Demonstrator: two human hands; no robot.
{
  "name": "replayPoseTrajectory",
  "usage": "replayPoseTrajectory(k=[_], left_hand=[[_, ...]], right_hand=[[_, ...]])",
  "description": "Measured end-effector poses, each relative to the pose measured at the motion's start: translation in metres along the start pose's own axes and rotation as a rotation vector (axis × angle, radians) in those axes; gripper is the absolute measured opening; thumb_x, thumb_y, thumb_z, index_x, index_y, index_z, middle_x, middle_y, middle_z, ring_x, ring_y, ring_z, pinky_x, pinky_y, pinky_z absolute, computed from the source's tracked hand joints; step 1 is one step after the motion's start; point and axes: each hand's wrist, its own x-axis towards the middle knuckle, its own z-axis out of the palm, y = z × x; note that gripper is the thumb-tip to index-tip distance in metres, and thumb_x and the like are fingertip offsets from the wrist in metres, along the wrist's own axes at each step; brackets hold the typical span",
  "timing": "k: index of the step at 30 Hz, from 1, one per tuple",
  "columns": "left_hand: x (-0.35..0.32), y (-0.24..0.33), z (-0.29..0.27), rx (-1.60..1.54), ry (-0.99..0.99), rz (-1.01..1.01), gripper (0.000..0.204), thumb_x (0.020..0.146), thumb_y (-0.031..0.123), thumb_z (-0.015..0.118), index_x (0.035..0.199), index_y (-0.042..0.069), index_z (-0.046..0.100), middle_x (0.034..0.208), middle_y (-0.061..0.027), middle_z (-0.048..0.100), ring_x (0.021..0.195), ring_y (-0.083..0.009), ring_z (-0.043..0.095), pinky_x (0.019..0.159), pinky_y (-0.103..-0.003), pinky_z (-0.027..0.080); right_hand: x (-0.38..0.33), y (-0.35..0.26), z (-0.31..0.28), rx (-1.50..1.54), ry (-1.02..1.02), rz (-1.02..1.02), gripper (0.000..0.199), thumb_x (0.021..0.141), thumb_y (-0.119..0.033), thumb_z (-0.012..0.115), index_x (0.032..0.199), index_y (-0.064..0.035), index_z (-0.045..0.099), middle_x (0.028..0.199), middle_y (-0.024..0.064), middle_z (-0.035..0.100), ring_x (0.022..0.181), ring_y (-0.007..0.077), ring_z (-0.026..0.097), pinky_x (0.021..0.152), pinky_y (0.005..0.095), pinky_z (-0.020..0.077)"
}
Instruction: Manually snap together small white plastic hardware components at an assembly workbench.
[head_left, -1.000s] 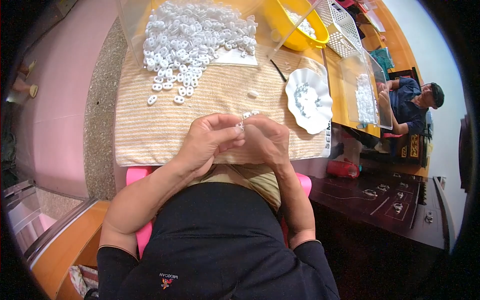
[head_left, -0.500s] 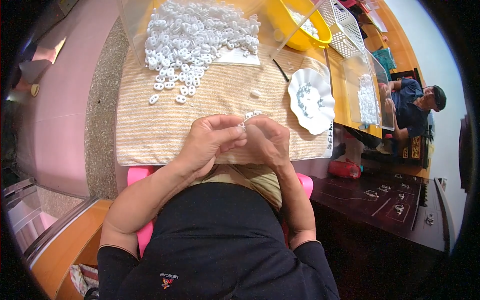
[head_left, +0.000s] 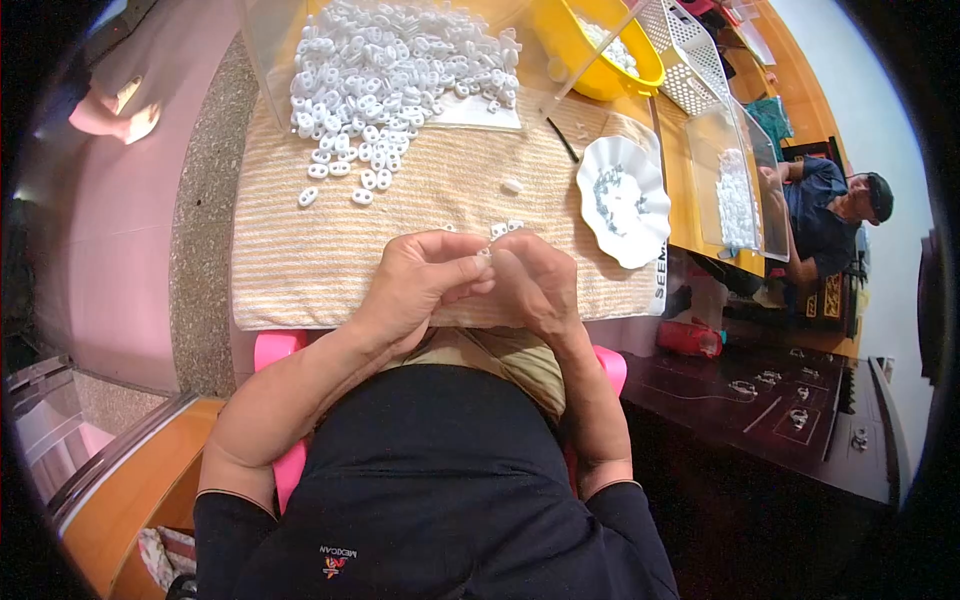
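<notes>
Above the near edge of the striped towel (head_left: 300,265), my two hands meet at the fingertips. My left hand (head_left: 420,285) is closed in a pinch on a small white plastic piece (head_left: 485,253), mostly hidden by the fingers. Against that piece, my right hand (head_left: 543,283) has its fingers pressed together; what they grip is too small to make out. Just beyond the fingertips lie a few two-hole white plastic pieces (head_left: 498,230). A large pile of white two-hole pieces (head_left: 395,80) spreads over the towel's far left part.
Right of my hands stands a white scalloped dish (head_left: 647,185) with small greyish bits. A thin black stick (head_left: 562,140) lies near it. Farther off are a yellow basin (head_left: 640,85), a white perforated basket (head_left: 685,55) and a clear bin (head_left: 708,150). Another person (head_left: 835,210) sits at the right.
My hands stay together, with only slight shifts of the fingers around the small piece. At the far left edge, a blurred pinkish shape has moved.
</notes>
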Motion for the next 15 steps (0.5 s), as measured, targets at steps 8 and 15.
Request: replayPoseTrajectory(k=[8, 15], left_hand=[[-0.001, -0.002, 0.0, 0.068, -0.006, 0.061, 0.018, 0.087, 0.0, 0.064, 0.104, -0.004, 0.063, 0.093, -0.0115, 0.068, 0.08, -0.0163, 0.067, 0.076, -0.027, 0.057], [-0.001, 0.0, 0.003, 0.014, -0.002, 0.032, 0.02, 0.086, 0.001, 0.066, 0.104, -0.006, 0.063, 0.092, -0.011, 0.068, 0.08, -0.0144, 0.066, 0.076, -0.026, 0.055]], right_hand=[[0.0, -0.009, -0.001, 0.06, -0.015, 0.091, 0.006, 0.091, -0.003, 0.061, 0.089, 0.0014, 0.063, 0.076, 0.003, 0.064, 0.071, 0.0079, 0.058, 0.065, 0.0224, 0.0469], [0.001, -0.013, -0.004, 0.069, -0.021, 0.097, 0.009, 0.092, -0.005, 0.06, 0.093, 0.0022, 0.066, 0.079, 0.0033, 0.066, 0.074, 0.0084, 0.06, 0.067, 0.0227, 0.0483]])
